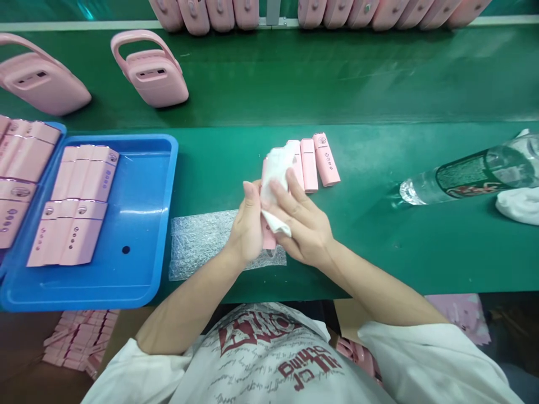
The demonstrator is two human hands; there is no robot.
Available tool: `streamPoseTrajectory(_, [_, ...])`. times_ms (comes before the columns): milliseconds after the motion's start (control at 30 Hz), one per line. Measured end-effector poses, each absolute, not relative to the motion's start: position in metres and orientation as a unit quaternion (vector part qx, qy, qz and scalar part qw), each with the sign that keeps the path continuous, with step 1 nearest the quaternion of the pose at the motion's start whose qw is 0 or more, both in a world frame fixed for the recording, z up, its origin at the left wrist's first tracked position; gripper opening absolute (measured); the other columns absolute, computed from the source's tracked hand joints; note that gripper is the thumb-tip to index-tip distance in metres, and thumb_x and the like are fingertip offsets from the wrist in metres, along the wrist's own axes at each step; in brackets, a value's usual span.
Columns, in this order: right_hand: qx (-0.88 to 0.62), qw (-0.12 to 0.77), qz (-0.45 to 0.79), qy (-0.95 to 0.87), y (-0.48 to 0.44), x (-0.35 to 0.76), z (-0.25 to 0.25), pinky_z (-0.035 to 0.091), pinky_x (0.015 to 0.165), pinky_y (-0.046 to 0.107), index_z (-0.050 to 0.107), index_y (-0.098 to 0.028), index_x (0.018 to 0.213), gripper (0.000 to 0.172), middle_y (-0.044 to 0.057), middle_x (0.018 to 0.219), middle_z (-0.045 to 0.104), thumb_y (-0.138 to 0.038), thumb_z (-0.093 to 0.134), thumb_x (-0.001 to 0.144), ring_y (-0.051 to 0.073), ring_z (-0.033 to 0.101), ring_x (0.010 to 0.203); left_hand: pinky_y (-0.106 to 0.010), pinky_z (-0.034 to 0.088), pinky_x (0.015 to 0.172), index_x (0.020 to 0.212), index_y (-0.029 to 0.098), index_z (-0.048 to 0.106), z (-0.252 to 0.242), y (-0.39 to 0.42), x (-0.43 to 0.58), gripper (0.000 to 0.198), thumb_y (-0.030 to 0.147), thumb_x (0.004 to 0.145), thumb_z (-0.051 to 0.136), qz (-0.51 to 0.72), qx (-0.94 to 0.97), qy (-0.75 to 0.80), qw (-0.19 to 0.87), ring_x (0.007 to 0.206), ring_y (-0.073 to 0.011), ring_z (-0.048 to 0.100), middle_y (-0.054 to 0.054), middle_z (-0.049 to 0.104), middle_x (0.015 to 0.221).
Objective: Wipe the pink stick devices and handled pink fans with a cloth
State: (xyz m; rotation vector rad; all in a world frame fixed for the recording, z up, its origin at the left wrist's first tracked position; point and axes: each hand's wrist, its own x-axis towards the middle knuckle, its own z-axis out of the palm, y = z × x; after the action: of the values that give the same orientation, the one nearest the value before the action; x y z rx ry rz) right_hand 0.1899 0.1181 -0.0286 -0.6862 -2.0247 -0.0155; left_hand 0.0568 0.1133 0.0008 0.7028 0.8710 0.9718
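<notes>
My left hand (247,223) is closed round the side of a slim pink device (268,238), held above the green bench. My right hand (306,225) presses a white cloth (275,175) onto the device's face, fingers bent over the cloth. Most of the held device is hidden by the cloth and fingers. Just beyond my hands lie several similar devices, among them a pink device (309,165) and, at the right end, a tilted one (326,160) with a row of small icons. Bubble wrap (202,241) lies flat under my left forearm and wrist.
At left, a blue tray (138,224) bears stacked pink devices (86,171). A bottle (475,174) of clear liquid lies at right, by a white cloth (520,205). Pink handled units (156,78) stand behind; more line the shelf (236,26). The bench's front edge is near my body.
</notes>
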Motion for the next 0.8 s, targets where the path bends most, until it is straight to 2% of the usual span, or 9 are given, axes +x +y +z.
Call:
streamPoseTrajectory(67, [-0.258,0.492,-0.015,-0.831,0.119,0.19,-0.03,0.046,0.112,0.052,0.037,-0.015,0.149,0.053,0.012,0.147,0.048,-0.027,0.043,0.098,0.03,0.031,0.144,-0.021,0.041,0.043,0.113,0.023,0.057,0.002,0.115,0.056,0.064,0.077,0.086,0.033,0.469,0.349,0.392,0.71,0.05,-0.0114,0.058,0.002,0.058,0.063])
streamPoseTrajectory(167, [-0.311,0.527,0.018,-0.791,0.121,0.194,-0.028,0.051,0.108,0.048,0.04,-0.022,0.148,0.05,0.008,0.146,0.05,-0.022,0.043,0.097,0.027,0.045,0.137,-0.021,0.038,0.037,0.112,0.022,0.056,0.005,0.113,0.056,0.067,0.078,0.085,0.033,0.441,0.381,0.385,0.715,0.038,-0.0098,0.051,0.004,0.055,0.056])
streamPoseTrajectory(267, [-0.348,0.556,0.06,-0.753,0.123,0.197,-0.023,0.055,0.103,0.039,0.042,-0.024,0.147,0.049,0.006,0.146,0.051,-0.018,0.042,0.098,0.024,0.051,0.132,-0.022,0.041,0.036,0.111,0.02,0.053,0.008,0.107,0.057,0.064,0.076,0.086,0.036,0.425,0.391,0.365,0.731,0.035,-0.0099,0.049,0.005,0.055,0.054])
streamPoseTrajectory(433, [-0.363,0.554,0.081,-0.745,0.124,0.197,-0.016,0.056,0.102,0.041,0.035,-0.031,0.15,0.05,0.002,0.145,0.052,-0.023,0.037,0.1,0.025,0.051,0.133,-0.02,0.043,0.037,0.101,0.019,0.052,0.005,0.102,0.059,0.054,0.07,0.089,0.04,0.404,0.393,0.354,0.747,0.037,-0.0093,0.052,0.004,0.057,0.056])
streamPoseTrajectory(600, [-0.328,0.536,0.038,-0.777,0.122,0.199,-0.02,0.055,0.104,0.044,0.035,-0.028,0.15,0.053,0.003,0.15,0.045,-0.021,0.041,0.098,0.026,0.049,0.134,-0.021,0.041,0.033,0.089,0.019,0.05,0.0,0.105,0.062,0.055,0.073,0.086,0.042,0.414,0.373,0.364,0.746,0.035,-0.0096,0.052,0.005,0.056,0.052])
streamPoseTrajectory(800, [-0.335,0.546,0.042,-0.767,0.122,0.199,-0.022,0.052,0.107,0.044,0.039,-0.029,0.148,0.052,0.001,0.15,0.044,-0.018,0.042,0.097,0.025,0.048,0.135,-0.021,0.043,0.034,0.097,0.02,0.049,-0.001,0.105,0.063,0.054,0.072,0.087,0.042,0.42,0.391,0.358,0.736,0.036,-0.01,0.053,0.005,0.057,0.055])
